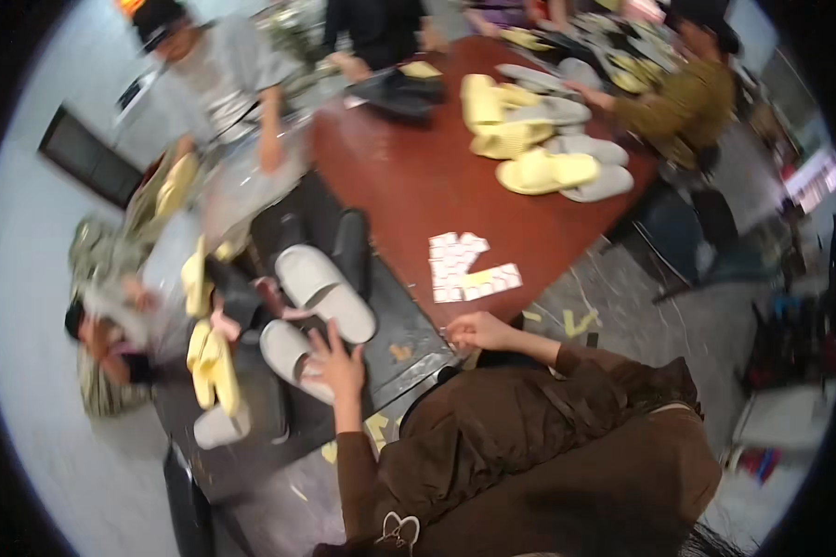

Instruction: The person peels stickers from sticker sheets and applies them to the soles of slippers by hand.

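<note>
My left hand (339, 368) reaches over the dark table with its fingers spread. It touches or lies just over the near end of a light grey slipper (285, 345). Just beyond is a second light grey slipper (330, 292), lying aslant. My right hand (478, 331) is closed at the corner of the red-brown table, its fingertips pinched together. What they hold, if anything, is too small to make out. Near that hand lies a sheet of small white stickers (450, 269) with a yellow patch at its lower edge.
Yellow slippers (212, 362) and black slippers (351, 246) lie around the grey pair. More yellow slippers (548, 171) and grey slippers (604, 184) are in rows across the red-brown table (390, 176). Co-workers sit around the tables. A dark chair (673, 241) stands at the right.
</note>
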{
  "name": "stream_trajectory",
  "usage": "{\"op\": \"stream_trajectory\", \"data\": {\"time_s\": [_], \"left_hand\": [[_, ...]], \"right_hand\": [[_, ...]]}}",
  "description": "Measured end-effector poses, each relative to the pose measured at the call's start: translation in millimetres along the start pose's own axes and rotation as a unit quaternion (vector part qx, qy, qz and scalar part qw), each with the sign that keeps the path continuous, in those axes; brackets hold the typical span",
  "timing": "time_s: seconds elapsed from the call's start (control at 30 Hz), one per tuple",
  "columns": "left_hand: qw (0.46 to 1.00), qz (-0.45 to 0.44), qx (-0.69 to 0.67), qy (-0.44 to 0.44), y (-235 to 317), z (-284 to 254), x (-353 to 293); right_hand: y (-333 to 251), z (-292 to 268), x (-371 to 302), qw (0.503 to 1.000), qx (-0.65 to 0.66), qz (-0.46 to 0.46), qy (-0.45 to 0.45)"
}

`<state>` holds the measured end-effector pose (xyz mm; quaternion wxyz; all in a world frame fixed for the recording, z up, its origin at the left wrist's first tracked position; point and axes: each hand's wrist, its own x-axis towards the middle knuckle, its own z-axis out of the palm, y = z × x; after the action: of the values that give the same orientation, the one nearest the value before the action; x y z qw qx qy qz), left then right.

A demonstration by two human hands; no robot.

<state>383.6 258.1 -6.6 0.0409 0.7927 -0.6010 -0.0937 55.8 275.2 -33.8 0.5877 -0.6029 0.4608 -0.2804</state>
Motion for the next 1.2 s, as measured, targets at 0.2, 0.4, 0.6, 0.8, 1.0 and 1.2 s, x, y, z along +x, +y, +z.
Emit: {"op": "stream_trajectory", "data": {"time_s": [0.2,0.4,0.6,0.8,1.0,1.2], "left_hand": [[0.999,0.03,0.011,-0.018,-10,-3,39],[0.997,0.058,-0.05,-0.021,-24,0,20],[0.998,-0.063,-0.021,0.008,80,3,-44],[0.974,0.165,-0.141,0.057,237,25,-72],[0.967,0.233,-0.097,-0.028,327,51,-74],[0.985,0.143,-0.089,-0.048,322,77,-91]], "right_hand": [[-7,-150,-24,0.948,0.118,-0.024,0.293],[32,-302,-47,0.762,-0.386,0.042,0.518],[47,-331,-83,0.69,-0.442,0.187,0.542],[58,-392,-39,0.754,-0.434,0.151,0.469],[33,-423,-13,0.74,-0.509,-0.028,0.439],[-11,-322,30,0.861,-0.376,-0.292,0.181]]}}
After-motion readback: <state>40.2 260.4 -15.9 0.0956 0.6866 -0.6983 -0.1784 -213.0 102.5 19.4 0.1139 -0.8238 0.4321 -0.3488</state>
